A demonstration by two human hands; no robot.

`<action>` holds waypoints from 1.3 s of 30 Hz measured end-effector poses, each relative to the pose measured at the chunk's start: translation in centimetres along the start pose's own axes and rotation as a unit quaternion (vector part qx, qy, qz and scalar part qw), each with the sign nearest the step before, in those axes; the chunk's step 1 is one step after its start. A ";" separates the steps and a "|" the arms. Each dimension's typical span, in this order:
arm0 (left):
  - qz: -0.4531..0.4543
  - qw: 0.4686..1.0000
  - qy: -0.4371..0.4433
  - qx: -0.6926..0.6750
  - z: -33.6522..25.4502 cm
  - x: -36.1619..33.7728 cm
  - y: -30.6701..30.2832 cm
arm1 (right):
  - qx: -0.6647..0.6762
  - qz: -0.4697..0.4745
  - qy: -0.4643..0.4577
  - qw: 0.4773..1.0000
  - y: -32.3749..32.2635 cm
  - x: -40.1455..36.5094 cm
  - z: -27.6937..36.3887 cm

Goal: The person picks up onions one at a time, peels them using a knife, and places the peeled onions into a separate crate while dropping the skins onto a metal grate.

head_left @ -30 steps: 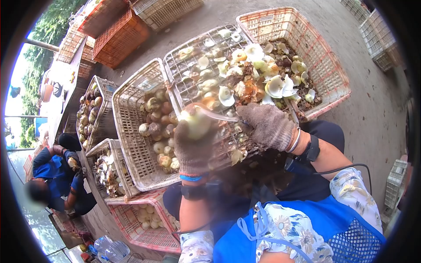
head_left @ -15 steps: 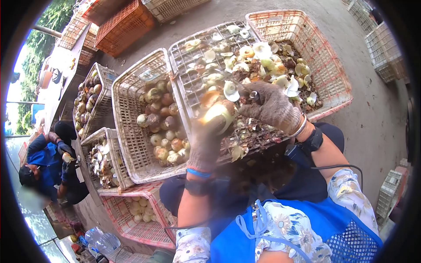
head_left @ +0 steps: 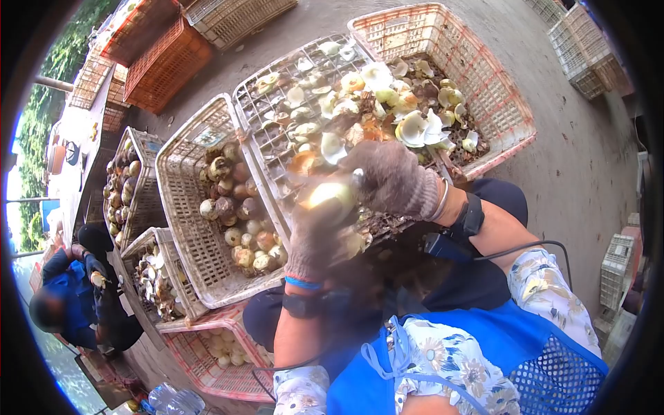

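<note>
Ground: bare grey concrete [head_left: 574,159], outdoors in sunlight.
Work surface: a grey lattice crate [head_left: 266,114] strewn with pale peelings [head_left: 415,128]; a pink crate [head_left: 484,69] sits just behind it.
Beside it: a white crate [head_left: 183,207] of unpeeled fruits.
Round fruit [head_left: 330,197]: yellowish, above the lattice crate's near edge.
Left hand [head_left: 315,238]: gloved, fingers clamped around the round fruit.
Right hand [head_left: 391,178]: gloved, fingers curled together, touching the round fruit.
Hard to make out: both hands are blurred, and whatever the right one grips is hidden.
Cut off: a co-worker [head_left: 69,304] at the left edge.
</note>
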State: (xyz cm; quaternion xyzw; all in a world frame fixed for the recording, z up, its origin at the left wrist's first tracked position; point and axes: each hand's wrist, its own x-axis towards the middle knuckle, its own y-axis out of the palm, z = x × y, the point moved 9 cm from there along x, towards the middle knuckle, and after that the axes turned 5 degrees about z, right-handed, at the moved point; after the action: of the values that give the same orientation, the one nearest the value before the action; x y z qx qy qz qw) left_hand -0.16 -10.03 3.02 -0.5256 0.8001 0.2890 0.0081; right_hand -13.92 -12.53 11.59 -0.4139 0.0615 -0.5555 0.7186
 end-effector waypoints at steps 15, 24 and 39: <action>-0.062 0.979 0.194 -0.005 -7.0 -1.6 1.5 | 0.049 -0.001 0.271 0.961 -1.0 -0.6 -6.0; -0.090 0.956 0.227 0.165 -6.7 -1.4 -1.1 | 0.195 0.057 0.286 0.936 -0.1 -0.5 -3.8; -0.095 0.909 0.262 0.310 -7.9 -1.1 1.7 | 0.305 -0.046 0.158 0.938 1.1 -1.3 -2.3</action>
State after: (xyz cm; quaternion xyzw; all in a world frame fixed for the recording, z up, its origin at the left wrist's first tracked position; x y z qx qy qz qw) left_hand 1.21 -12.37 10.76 -0.6267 0.7694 -0.1234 -0.0117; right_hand -14.79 -12.63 8.88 -0.0839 -0.0172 -0.6385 0.7649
